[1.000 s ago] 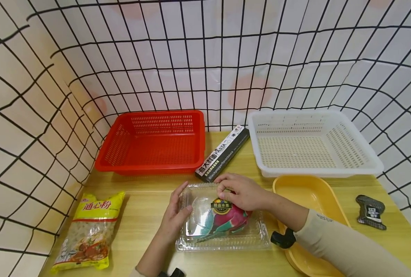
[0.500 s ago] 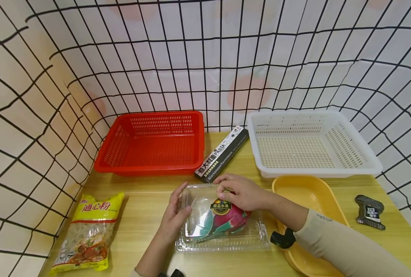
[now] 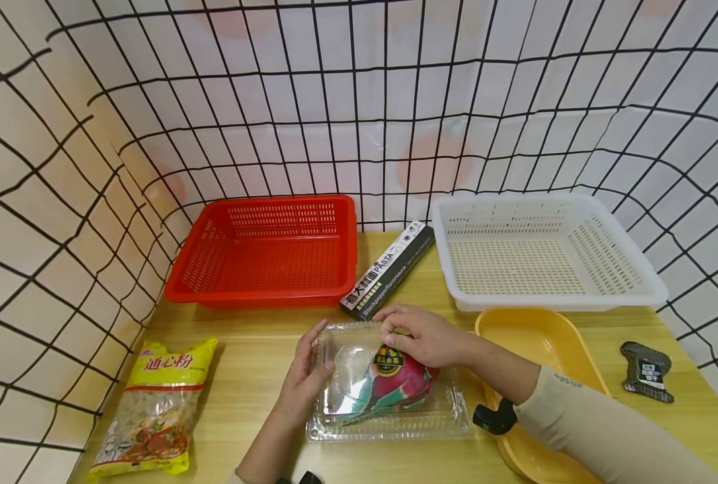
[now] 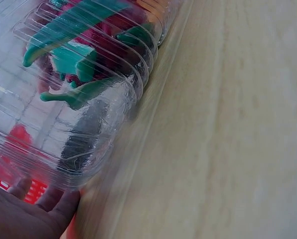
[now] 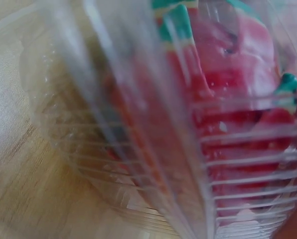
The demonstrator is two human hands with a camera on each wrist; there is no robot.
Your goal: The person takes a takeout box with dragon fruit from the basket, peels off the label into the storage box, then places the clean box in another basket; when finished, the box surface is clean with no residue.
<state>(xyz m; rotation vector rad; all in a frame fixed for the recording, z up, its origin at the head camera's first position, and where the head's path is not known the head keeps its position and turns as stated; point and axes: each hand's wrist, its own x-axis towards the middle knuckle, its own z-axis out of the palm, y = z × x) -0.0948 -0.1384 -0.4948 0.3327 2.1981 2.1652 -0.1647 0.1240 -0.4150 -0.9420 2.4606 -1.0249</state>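
Observation:
A clear plastic clamshell box (image 3: 341, 430) lies on the table in the head view, with a red and green dragon fruit (image 3: 416, 386) inside. On its lid is a black round-topped label (image 3: 389, 363) with colourful fruit and Chinese print. My left hand (image 3: 301, 380) holds the box's left side, thumb over the lid and fingers along the edge; its fingertips (image 4: 64, 201) show against the wall in the left wrist view. My right hand (image 3: 428, 339), fingers curled, pinches the label's upper edge and partly covers it. The right wrist view shows the box wall (image 5: 138, 99) close up, blurred.
Behind stand a red basket (image 3: 262, 299) and a white basket (image 3: 552, 299), with a black pasta box (image 3: 389, 269) slanting between them. A pasta bag (image 3: 159, 410) lies left. A yellow tray (image 3: 540, 336) sits under the right forearm, and a dark small packet (image 3: 646, 372) lies far right.
The label has shifted slightly to the right and tilted a little under my right hand's fingers. My left hand and the box stay nearly still.

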